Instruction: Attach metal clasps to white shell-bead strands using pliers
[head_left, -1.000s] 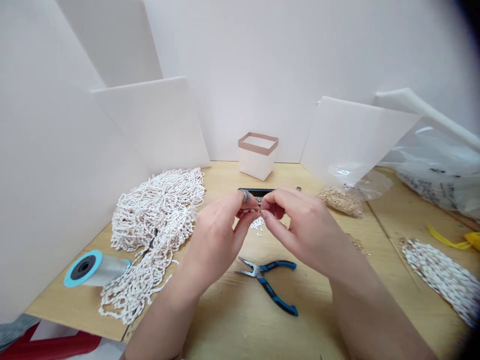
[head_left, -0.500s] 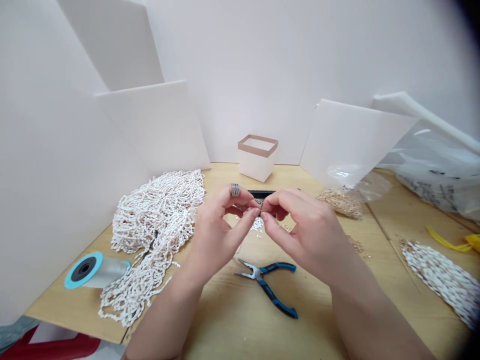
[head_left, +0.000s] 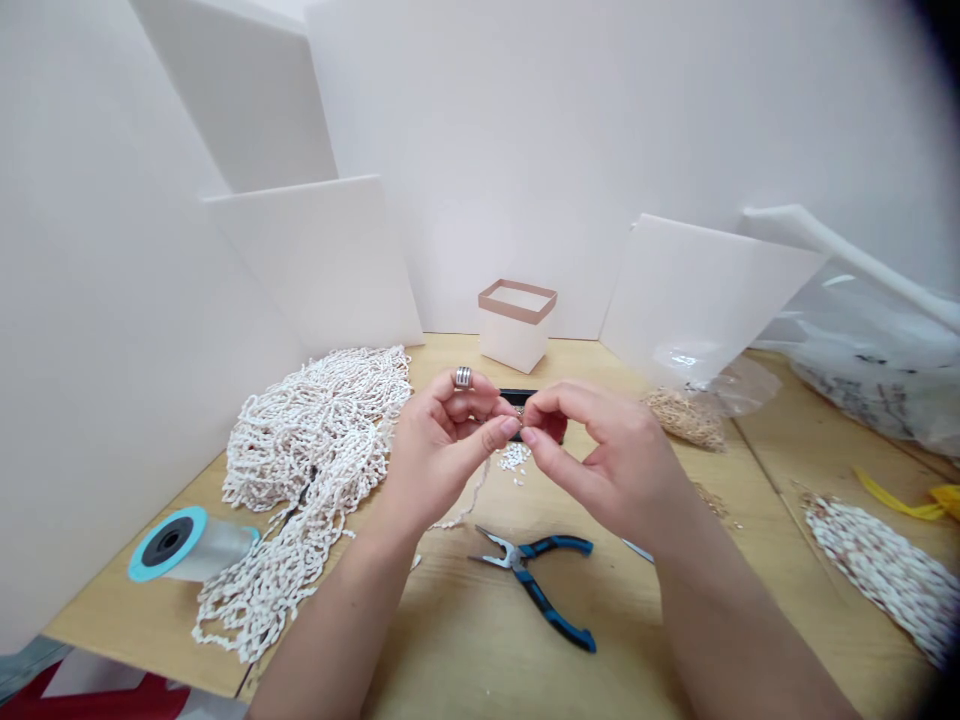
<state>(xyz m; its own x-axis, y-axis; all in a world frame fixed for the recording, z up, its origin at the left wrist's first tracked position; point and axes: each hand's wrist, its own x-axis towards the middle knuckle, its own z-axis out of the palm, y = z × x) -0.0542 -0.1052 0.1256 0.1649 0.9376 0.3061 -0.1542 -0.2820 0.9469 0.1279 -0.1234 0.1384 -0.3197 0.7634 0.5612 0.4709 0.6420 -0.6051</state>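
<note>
My left hand (head_left: 439, 450), with a silver ring on one finger, and my right hand (head_left: 600, 460) meet fingertip to fingertip above the wooden table (head_left: 480, 640). Both are closed in a pinch on something tiny between them that I cannot make out. A thin strand of white beads (head_left: 465, 505) hangs down from my left hand to the table. Loose white beads (head_left: 514, 457) lie just below the fingertips, in front of a small black tray (head_left: 517, 397). Blue-handled pliers (head_left: 536, 575) lie on the table under my hands.
A big heap of white bead strands (head_left: 307, 460) lies at the left, with a spool (head_left: 184, 545) with a blue rim in front. A small white box (head_left: 516, 325) stands at the back. At the right are tan beads (head_left: 686, 415), plastic bags (head_left: 870, 340) and more bead strands (head_left: 877, 570).
My hands have stayed pinched together; the left hand's ringed finger lifted. A bead strand now shows hanging below the left hand. The view has shifted slightly.
</note>
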